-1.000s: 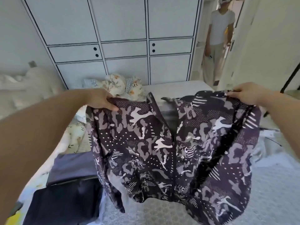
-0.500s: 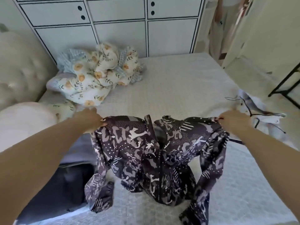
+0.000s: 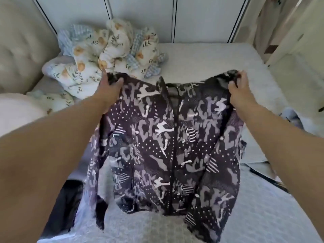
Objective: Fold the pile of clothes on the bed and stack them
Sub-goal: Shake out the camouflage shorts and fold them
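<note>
One dark purple-grey camouflage zip-up jacket (image 3: 168,146) spread front-up on white textured bed (image 3: 201,57), two hands — left hand (image 3: 109,90) at 10 o'clock, right hand (image 3: 241,92) at 2 o'clock — each gripping one shoulder, one crumpled floral bedding heap (image 3: 105,51) at 11 o'clock

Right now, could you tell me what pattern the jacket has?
Dark camouflage jacket with white dots and stripes; head view.

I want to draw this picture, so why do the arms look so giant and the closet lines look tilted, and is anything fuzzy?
Head view: the wide-angle lens swells the near forearms and slants the wardrobe lines. Head view: left hand and right hand look soft-edged, the camouflage jacket pattern slightly smeared. Head view: soft daylight, no glare, the bed evenly lit.
</note>
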